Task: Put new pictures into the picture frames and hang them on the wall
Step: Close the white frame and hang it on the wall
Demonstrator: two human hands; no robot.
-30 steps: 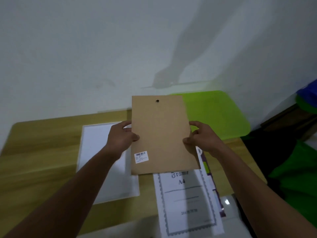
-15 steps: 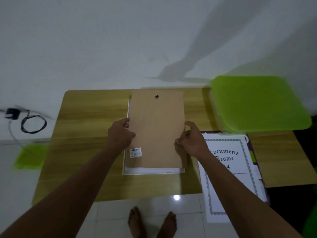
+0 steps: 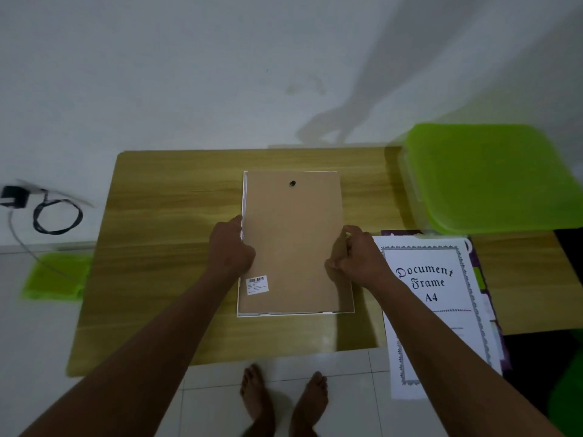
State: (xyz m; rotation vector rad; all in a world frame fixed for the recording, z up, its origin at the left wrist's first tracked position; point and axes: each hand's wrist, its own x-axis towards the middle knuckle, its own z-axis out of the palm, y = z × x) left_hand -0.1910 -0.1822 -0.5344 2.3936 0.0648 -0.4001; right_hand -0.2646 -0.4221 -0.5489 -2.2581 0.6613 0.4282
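Note:
A brown backing board (image 3: 293,241) with a small black hanger near its top and a barcode sticker at its lower left lies over a white picture frame (image 3: 284,314) lying face down on the wooden table (image 3: 164,247). Only thin white edges of the frame show along the left and bottom. My left hand (image 3: 232,247) grips the board's left edge. My right hand (image 3: 356,258) grips its right edge. A white sheet printed "Document Frame A4" (image 3: 432,310) lies to the right, hanging over the table's front edge.
A green plastic lid (image 3: 482,178) on a clear box sits at the table's back right. A dark folder (image 3: 482,288) lies under the printed sheet. On the floor at left are a black cable loop (image 3: 56,216) and a green lid (image 3: 56,275). My bare feet stand below the table edge.
Both hands carried the backing board left from above the printed sheet and lowered it onto the white frame. The view has shifted left and down.

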